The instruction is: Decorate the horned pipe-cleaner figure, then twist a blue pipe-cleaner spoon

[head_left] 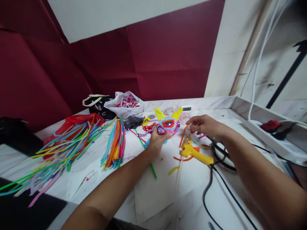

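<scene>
My left hand [157, 140] is closed around a colorful pipe-cleaner craft [169, 123] with two yellow pointed ears and a ringed orange and dark oval in its middle. To the right of it, my right hand [203, 126] pinches the top end of a bent orange pipe cleaner [183, 136]. Just below that hand lies a yellow hot glue gun [196, 154], with a clear glue stick coming out of it. Curved orange pieces, a short yellow piece [174, 170] and a green pipe cleaner [153, 171] lie about the hands.
Bundled pipe cleaners [114, 147] and a large loose heap [72, 143] on red plastic lie at left. Behind stand a white bag [123, 110] of colorful pieces and a black bag [99, 107]. Black cables [208, 188] and a power strip [275, 140] occupy the right. A paper sheet [153, 201] lies in front.
</scene>
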A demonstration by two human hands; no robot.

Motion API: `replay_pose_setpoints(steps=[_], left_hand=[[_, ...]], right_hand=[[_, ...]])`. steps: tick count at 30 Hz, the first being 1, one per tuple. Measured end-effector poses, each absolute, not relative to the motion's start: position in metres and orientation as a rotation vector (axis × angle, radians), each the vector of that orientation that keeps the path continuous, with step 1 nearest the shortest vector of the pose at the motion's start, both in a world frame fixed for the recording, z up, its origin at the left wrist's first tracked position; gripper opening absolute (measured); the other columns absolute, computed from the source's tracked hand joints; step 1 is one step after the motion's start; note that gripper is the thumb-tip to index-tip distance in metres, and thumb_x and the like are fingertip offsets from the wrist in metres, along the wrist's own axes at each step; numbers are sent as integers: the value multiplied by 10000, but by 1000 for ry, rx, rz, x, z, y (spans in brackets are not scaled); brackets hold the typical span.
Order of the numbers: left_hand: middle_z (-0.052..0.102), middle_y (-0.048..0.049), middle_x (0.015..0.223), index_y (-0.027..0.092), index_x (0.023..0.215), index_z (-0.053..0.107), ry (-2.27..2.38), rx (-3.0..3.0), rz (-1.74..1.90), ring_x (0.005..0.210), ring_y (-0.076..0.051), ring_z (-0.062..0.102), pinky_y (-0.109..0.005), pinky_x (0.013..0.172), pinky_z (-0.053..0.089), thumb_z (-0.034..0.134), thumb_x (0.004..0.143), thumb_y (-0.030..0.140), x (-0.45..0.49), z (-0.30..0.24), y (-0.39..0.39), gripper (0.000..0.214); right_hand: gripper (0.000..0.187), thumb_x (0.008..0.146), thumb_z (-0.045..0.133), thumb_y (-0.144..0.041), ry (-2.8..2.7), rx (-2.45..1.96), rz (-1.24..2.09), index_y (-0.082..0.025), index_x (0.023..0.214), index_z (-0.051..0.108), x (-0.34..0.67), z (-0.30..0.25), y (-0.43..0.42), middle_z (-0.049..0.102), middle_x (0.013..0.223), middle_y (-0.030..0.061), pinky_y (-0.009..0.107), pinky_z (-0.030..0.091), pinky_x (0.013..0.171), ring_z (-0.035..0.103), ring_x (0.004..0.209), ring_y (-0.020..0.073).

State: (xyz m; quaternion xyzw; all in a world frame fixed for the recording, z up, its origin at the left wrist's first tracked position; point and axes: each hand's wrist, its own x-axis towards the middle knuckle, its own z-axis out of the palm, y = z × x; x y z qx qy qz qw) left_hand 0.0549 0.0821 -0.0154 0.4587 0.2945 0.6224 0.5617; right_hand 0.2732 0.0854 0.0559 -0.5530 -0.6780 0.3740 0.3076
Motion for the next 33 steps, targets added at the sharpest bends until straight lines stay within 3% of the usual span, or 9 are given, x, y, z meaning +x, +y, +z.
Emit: replay_pose_setpoints(steps=[8,16,26,33], left_hand=[[703,-31,1065,207,1056,571,634,1142,1421,984,-171,671,-374,991,471,858,602,171,55,-16,80,538],[695,-60,1109,198,1121,556,656,1106,1398,1005,-192,671,-417,1020,454,876,580,168,54,-18,80,629],[699,-62,1122,189,1129,591,563,1172,1344,1029,-214,657,-391,990,471,891,555,179,57,-15,78,648],[699,-66,1148,207,1130,609,549,1154,1305,1085,-254,647,-425,1026,457,892,553,169,59,-16,73,644]], right_hand=[[266,653,789,-316,-1759,-1359,1072,-189,860,680,269,52,84,647,653,-11,248,464,541,591,598,132],[276,649,804,-312,-1707,-1336,1101,-180,855,676,270,53,84,669,646,9,256,468,550,620,623,151],[356,684,770,-461,-1579,-1176,1031,-185,878,656,262,65,75,699,886,40,273,510,672,648,807,164],[406,635,781,-535,-1467,-1098,941,-184,786,645,258,67,76,653,750,14,263,492,629,610,693,137]])
